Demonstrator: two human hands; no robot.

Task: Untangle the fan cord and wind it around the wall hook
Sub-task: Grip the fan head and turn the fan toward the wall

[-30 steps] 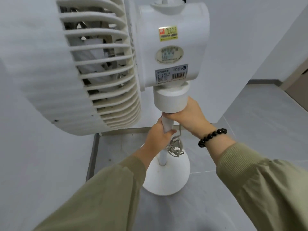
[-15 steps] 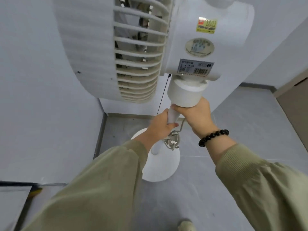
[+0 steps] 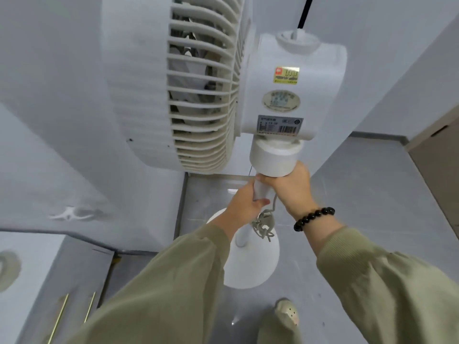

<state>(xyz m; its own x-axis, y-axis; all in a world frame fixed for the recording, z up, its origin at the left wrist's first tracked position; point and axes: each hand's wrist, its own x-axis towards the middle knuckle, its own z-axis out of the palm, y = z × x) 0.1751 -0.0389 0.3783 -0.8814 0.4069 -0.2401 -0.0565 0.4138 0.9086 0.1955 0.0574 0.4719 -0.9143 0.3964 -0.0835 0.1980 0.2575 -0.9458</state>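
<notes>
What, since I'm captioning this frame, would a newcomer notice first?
The big white fan fills the upper middle, close to the camera. Just under its neck, the left hand and the right hand grip the pole. A knotted cord dangles beside the pole, above the round base.

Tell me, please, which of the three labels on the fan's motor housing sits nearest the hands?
The grey rectangular barcode label, lowest of the three; the round label and the yellow label sit higher up.
</notes>
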